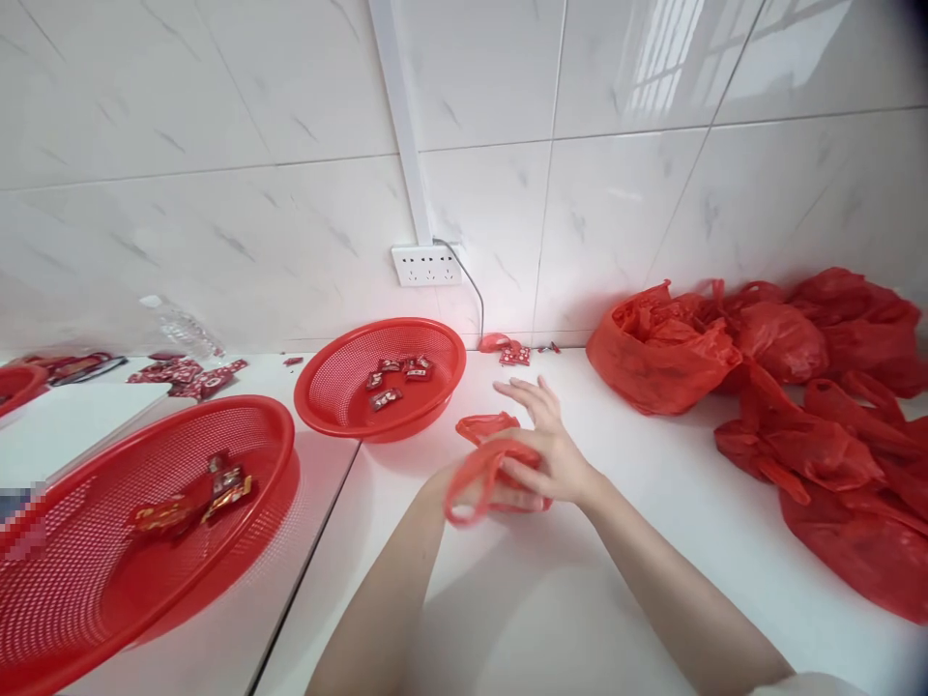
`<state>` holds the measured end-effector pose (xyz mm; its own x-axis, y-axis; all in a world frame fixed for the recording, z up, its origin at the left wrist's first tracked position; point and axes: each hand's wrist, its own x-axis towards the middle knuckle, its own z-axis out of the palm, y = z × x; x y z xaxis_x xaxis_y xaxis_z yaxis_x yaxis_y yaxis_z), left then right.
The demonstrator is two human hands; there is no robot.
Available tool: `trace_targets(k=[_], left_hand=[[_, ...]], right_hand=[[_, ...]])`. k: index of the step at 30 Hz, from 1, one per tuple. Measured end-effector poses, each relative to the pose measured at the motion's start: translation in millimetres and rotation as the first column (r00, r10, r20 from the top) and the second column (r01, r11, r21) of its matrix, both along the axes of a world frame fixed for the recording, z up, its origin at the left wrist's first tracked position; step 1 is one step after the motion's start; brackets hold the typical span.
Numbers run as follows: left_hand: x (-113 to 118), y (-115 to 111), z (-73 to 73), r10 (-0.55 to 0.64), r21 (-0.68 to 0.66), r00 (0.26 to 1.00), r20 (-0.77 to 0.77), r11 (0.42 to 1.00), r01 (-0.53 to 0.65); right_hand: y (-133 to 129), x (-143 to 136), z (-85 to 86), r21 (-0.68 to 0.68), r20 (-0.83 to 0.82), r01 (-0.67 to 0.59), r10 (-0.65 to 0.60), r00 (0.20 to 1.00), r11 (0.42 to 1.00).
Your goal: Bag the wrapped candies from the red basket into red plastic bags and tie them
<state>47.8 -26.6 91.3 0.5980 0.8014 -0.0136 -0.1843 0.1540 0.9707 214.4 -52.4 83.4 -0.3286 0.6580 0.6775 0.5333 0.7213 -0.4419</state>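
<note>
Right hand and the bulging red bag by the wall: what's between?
The head view shows only bare white tabletop between the right hand and that red bag.

The tabletop (652, 503) gives passage rightward until the red bags (833, 454) block it.

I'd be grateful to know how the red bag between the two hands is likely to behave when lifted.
The red bag is probably floppy, since its handle loop hangs in a soft curve. It may be light, as the plastic looks thin, though any contents are hidden. It seems unlikely to roll, given its crumpled shape.
</note>
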Motion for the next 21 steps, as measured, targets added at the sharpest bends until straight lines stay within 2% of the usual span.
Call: trace_targets(k=[1,3,5,7,10,14,16,19,21], left_hand=[[1,-2,1.6,-0.094,0.106,0.993,-0.069,0.989,0.101],[2,-6,5.3,-0.227,0.29,0.942,-0.247,0.91,0.295],[2,-9,9.7,-0.193,0.378,0.919,-0.344,0.867,0.324],[1,-12,14.5,-0.149,0.352,0.896,-0.417,0.883,0.311],[0,-15,19.7,-0.151,0.173,0.862,-0.484,0.949,0.263],[-1,-18,20.8,-0.218,-0.027,0.836,-0.504,0.971,0.237],[0,-18,20.7,-0.176,-0.05,0.871,-0.46,0.984,0.172],[-2,-17,22.0,-0.085,-0.084,0.944,-0.319,0.995,0.061],[-6,-14,23.3,-0.043,-0.123,0.977,-0.211,0.992,0.017]], right_hand=[[-2,0,4.5,-0.063,0.026,-0.086,0.088,0.996,0.994],[-7,-2,12.0,-0.236,-0.008,-0.261,0.266,0.964,0.936],[-10,-4,16.7,-0.381,-0.156,-0.408,0.377,0.913,0.829],[-10,-4,18.1,-0.445,-0.357,-0.528,0.398,0.845,0.723],[-7,-3,15.3,-0.459,-0.628,-0.615,0.256,0.735,0.641],[-1,3,10.6,-0.49,-0.787,-0.62,-0.005,0.617,0.613],[4,8,9.7,-0.503,-0.833,-0.615,-0.15,0.533,0.608],[14,17,8.7,-0.507,-0.862,-0.602,-0.371,0.346,0.617],[19,22,8.0,-0.491,-0.868,-0.587,-0.414,0.273,0.644]])
